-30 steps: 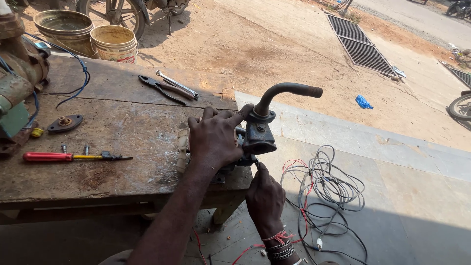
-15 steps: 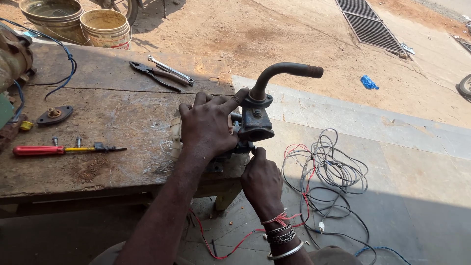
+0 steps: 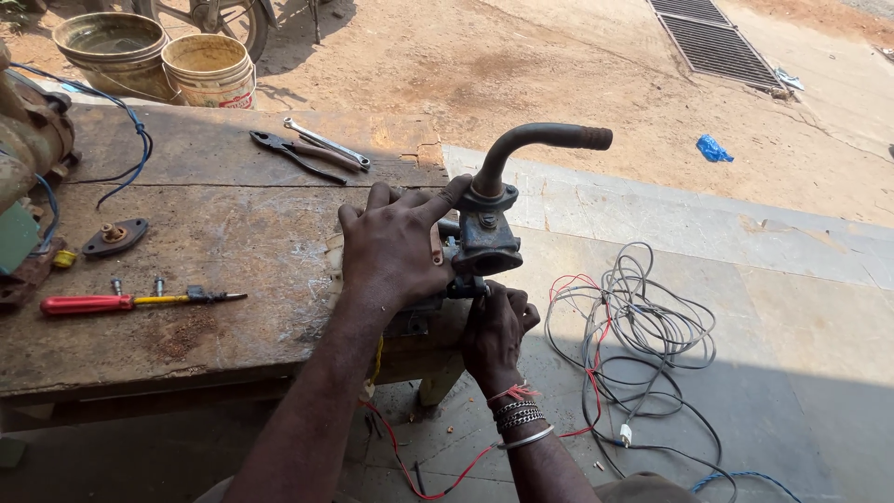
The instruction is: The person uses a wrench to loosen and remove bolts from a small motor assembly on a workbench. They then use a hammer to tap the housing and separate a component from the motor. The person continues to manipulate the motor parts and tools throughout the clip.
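The pump (image 3: 484,244) stands at the surface (image 3: 223,233) edge, left hand (image 3: 396,247) fingers clamped on it, right hand (image 3: 495,328) fingers pinched underneath on a fitting, screwdriver (image 3: 130,301) and pliers (image 3: 296,156) lying unused, work apparently midway

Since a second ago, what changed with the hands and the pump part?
Little changed. The right hand moved up from below the table edge and now works with its fingers at the underside of the pump body. The left hand stayed pressed over the part on the wooden table. Red-handled screwdriver, pliers and wire bundle unmoved.
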